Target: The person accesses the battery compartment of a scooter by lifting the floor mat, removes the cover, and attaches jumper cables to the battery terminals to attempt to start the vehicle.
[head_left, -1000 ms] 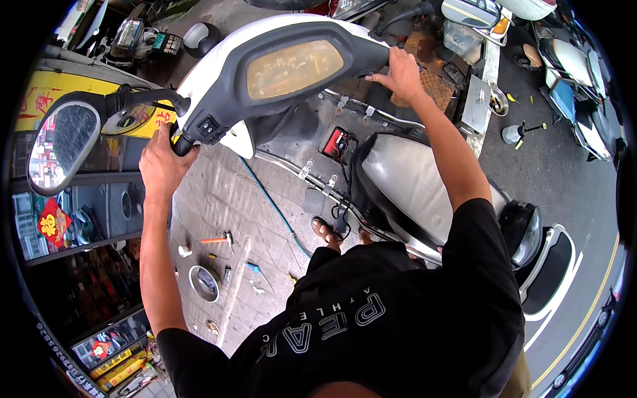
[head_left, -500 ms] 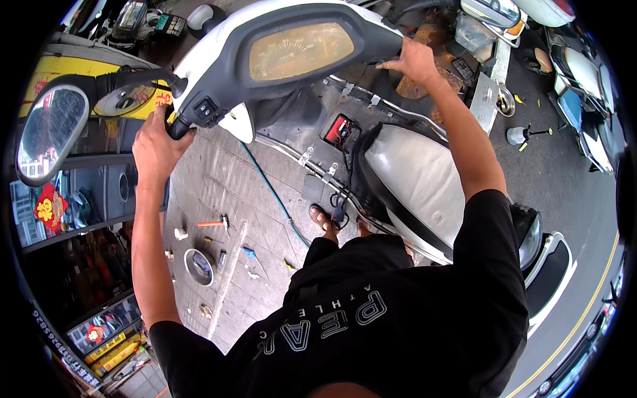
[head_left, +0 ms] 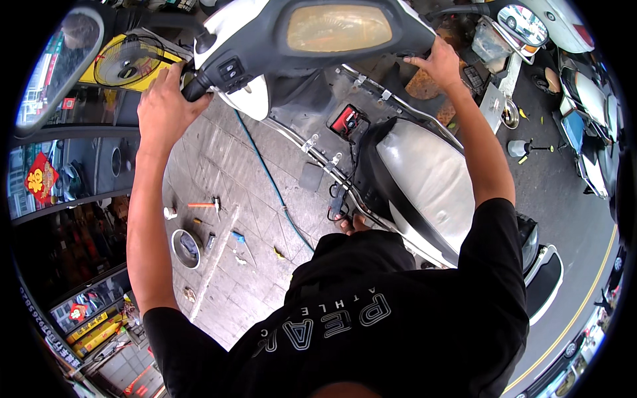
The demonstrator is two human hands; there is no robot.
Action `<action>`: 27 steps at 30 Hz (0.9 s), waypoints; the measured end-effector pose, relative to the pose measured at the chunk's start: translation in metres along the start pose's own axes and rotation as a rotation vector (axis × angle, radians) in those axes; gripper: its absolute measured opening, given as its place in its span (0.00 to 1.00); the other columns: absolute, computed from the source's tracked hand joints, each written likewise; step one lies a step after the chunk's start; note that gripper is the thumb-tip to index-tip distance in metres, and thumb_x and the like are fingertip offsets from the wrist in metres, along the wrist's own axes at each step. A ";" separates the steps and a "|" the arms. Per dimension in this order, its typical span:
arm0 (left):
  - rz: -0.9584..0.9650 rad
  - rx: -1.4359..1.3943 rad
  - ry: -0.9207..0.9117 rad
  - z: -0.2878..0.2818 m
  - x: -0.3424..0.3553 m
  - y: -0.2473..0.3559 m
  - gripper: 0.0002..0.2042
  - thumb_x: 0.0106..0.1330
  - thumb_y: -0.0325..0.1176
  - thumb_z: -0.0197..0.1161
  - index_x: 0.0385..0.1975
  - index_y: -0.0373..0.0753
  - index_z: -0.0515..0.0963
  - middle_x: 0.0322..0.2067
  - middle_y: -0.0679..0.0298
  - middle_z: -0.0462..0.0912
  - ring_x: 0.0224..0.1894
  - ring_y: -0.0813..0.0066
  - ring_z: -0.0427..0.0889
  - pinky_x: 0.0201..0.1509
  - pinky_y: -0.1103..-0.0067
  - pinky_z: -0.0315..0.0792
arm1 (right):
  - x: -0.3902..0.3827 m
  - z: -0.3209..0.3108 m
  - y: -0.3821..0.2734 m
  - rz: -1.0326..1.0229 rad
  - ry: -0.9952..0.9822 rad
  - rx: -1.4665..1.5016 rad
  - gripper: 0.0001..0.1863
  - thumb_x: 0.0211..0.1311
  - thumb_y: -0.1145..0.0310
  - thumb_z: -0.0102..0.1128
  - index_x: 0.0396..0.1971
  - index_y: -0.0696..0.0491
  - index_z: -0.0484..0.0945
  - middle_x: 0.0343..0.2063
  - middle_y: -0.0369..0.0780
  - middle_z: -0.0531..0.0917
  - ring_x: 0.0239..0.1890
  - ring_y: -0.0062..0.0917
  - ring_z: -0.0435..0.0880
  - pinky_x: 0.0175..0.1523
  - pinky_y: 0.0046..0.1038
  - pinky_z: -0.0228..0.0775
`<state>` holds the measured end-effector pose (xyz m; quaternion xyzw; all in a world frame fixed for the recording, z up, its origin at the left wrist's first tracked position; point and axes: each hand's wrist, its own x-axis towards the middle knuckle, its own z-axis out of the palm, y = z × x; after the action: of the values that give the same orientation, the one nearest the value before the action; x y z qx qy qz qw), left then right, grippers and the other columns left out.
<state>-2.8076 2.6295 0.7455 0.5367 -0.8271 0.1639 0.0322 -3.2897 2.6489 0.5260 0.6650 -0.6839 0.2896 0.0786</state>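
A scooter's dark handlebar cover (head_left: 269, 50) with a yellowed instrument panel (head_left: 340, 28) stands in front of me. My left hand (head_left: 166, 109) is closed round the left handlebar grip (head_left: 194, 87), beside the switches (head_left: 231, 71). On the other side, my right hand (head_left: 440, 65) wraps the right end of the handlebar, thumb pointing inward; its grip is mostly hidden. Below lies the bare footwell with a red and black device (head_left: 346, 122) wired by a black cable. The grey-white seat (head_left: 428, 176) is to its right. A round-cornered mirror (head_left: 63, 66) rises beyond my left hand.
On the paving at left lie a hammer (head_left: 204, 205), a metal bowl (head_left: 175, 247) and a blue-handled screwdriver (head_left: 239, 237). A blue hose (head_left: 267, 169) crosses the ground. A fan (head_left: 129, 61) stands far left; parked scooters (head_left: 584, 86) and a spray bottle (head_left: 516, 148) are at right.
The handlebar and both hands sit higher and farther right in the picture, and the left mirror has shifted up. My visible foot has moved right, toward the scooter. Both hands keep their hold.
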 end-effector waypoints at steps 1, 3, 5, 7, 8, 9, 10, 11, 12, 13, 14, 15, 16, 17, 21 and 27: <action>0.028 0.018 0.029 0.004 -0.001 -0.003 0.31 0.50 0.46 0.72 0.53 0.38 0.73 0.46 0.51 0.79 0.48 0.50 0.79 0.50 0.63 0.72 | 0.001 0.002 0.001 -0.015 -0.006 0.055 0.40 0.37 0.37 0.73 0.37 0.59 0.73 0.32 0.50 0.81 0.38 0.45 0.81 0.44 0.41 0.73; 0.062 0.040 0.087 0.011 -0.002 -0.008 0.32 0.48 0.46 0.72 0.53 0.38 0.73 0.43 0.53 0.79 0.45 0.52 0.80 0.50 0.63 0.73 | -0.002 0.006 0.002 -0.054 0.024 0.039 0.40 0.37 0.37 0.73 0.37 0.60 0.73 0.32 0.50 0.81 0.38 0.46 0.80 0.44 0.41 0.72; 0.105 0.042 0.159 0.017 -0.003 -0.011 0.32 0.46 0.47 0.73 0.52 0.38 0.74 0.40 0.55 0.80 0.42 0.52 0.81 0.49 0.64 0.74 | -0.002 0.007 0.007 -0.115 0.086 0.071 0.40 0.39 0.37 0.73 0.36 0.60 0.73 0.32 0.50 0.81 0.38 0.47 0.80 0.45 0.41 0.72; 0.120 0.015 0.156 0.018 0.000 -0.013 0.31 0.49 0.48 0.72 0.52 0.39 0.74 0.41 0.55 0.80 0.45 0.52 0.80 0.48 0.64 0.74 | -0.004 0.007 0.016 -0.088 0.041 0.046 0.39 0.40 0.39 0.73 0.39 0.60 0.74 0.33 0.49 0.81 0.39 0.46 0.81 0.45 0.41 0.72; 0.123 0.021 0.133 0.019 -0.002 -0.018 0.31 0.51 0.48 0.71 0.53 0.39 0.73 0.43 0.54 0.79 0.46 0.51 0.79 0.48 0.64 0.74 | -0.001 0.008 0.013 -0.102 0.050 0.073 0.39 0.40 0.40 0.74 0.40 0.59 0.74 0.33 0.49 0.81 0.39 0.46 0.81 0.46 0.41 0.72; 0.145 0.044 0.147 0.015 -0.005 -0.021 0.30 0.51 0.49 0.71 0.52 0.40 0.74 0.41 0.55 0.79 0.45 0.52 0.80 0.47 0.64 0.74 | 0.002 0.004 0.001 -0.056 -0.025 0.138 0.37 0.40 0.40 0.74 0.41 0.58 0.75 0.34 0.49 0.81 0.39 0.45 0.81 0.46 0.41 0.72; 0.091 0.027 0.086 0.009 -0.005 -0.011 0.30 0.50 0.49 0.71 0.52 0.41 0.74 0.43 0.56 0.80 0.46 0.53 0.80 0.47 0.65 0.74 | 0.001 0.006 0.003 -0.138 0.074 0.109 0.36 0.41 0.40 0.73 0.41 0.56 0.76 0.34 0.48 0.82 0.39 0.45 0.81 0.45 0.40 0.73; 0.061 0.038 0.069 0.011 -0.004 -0.010 0.30 0.51 0.48 0.71 0.52 0.41 0.74 0.44 0.55 0.80 0.46 0.54 0.80 0.47 0.65 0.74 | -0.001 0.007 0.006 -0.105 0.066 0.084 0.36 0.41 0.40 0.73 0.41 0.56 0.76 0.33 0.47 0.81 0.39 0.44 0.81 0.45 0.40 0.73; 0.021 0.058 0.047 0.010 -0.005 -0.011 0.29 0.52 0.48 0.70 0.53 0.42 0.74 0.45 0.55 0.80 0.47 0.54 0.80 0.48 0.65 0.74 | 0.000 0.010 0.002 -0.081 0.056 0.071 0.36 0.42 0.40 0.73 0.41 0.56 0.76 0.33 0.47 0.81 0.38 0.44 0.81 0.44 0.40 0.73; -0.016 -0.016 0.063 -0.016 -0.007 0.023 0.25 0.42 0.43 0.71 0.40 0.35 0.75 0.34 0.48 0.81 0.38 0.50 0.82 0.44 0.63 0.75 | -0.004 0.009 0.006 -0.088 0.087 0.027 0.36 0.42 0.38 0.72 0.38 0.57 0.75 0.31 0.47 0.81 0.37 0.44 0.81 0.43 0.41 0.72; -0.005 -0.011 0.050 -0.018 -0.007 0.017 0.24 0.42 0.44 0.70 0.37 0.35 0.76 0.33 0.48 0.81 0.38 0.49 0.82 0.43 0.62 0.75 | -0.002 0.013 0.004 -0.107 0.085 0.043 0.36 0.42 0.38 0.72 0.38 0.57 0.75 0.31 0.47 0.81 0.37 0.44 0.81 0.43 0.41 0.72; -0.003 0.003 0.053 -0.016 -0.006 0.012 0.24 0.42 0.44 0.70 0.37 0.35 0.75 0.33 0.48 0.81 0.38 0.49 0.82 0.43 0.62 0.75 | -0.002 0.016 0.009 -0.093 0.102 -0.011 0.37 0.42 0.37 0.71 0.36 0.58 0.74 0.30 0.47 0.81 0.36 0.44 0.81 0.43 0.42 0.72; 0.007 0.016 0.057 -0.015 -0.003 0.012 0.24 0.43 0.44 0.70 0.36 0.35 0.75 0.32 0.48 0.82 0.37 0.49 0.82 0.42 0.62 0.75 | -0.003 0.018 0.013 -0.073 0.121 -0.068 0.37 0.42 0.36 0.71 0.34 0.58 0.74 0.30 0.47 0.80 0.35 0.44 0.81 0.42 0.42 0.72; -0.015 0.002 0.017 -0.014 -0.003 0.013 0.24 0.44 0.45 0.70 0.37 0.35 0.75 0.31 0.48 0.82 0.36 0.48 0.82 0.41 0.61 0.75 | -0.003 0.020 0.017 -0.074 0.119 -0.088 0.38 0.42 0.35 0.69 0.32 0.59 0.73 0.29 0.47 0.80 0.35 0.44 0.81 0.42 0.42 0.73; -0.054 0.094 -0.015 -0.009 -0.003 0.006 0.25 0.45 0.48 0.69 0.36 0.35 0.74 0.29 0.48 0.82 0.35 0.49 0.83 0.40 0.62 0.76 | -0.002 0.022 0.012 -0.145 0.167 -0.122 0.39 0.43 0.35 0.68 0.35 0.60 0.73 0.31 0.49 0.81 0.37 0.46 0.81 0.42 0.42 0.73; -0.009 0.067 0.018 -0.006 -0.002 0.008 0.25 0.46 0.49 0.69 0.36 0.34 0.75 0.32 0.48 0.82 0.36 0.49 0.83 0.41 0.62 0.76 | -0.001 0.018 0.018 -0.091 0.089 -0.080 0.38 0.44 0.38 0.70 0.39 0.60 0.73 0.35 0.50 0.81 0.41 0.48 0.80 0.46 0.44 0.71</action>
<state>-2.8144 2.6364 0.7487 0.5397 -0.8183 0.1965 0.0225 -3.3021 2.6402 0.5053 0.6782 -0.6599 0.2873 0.1485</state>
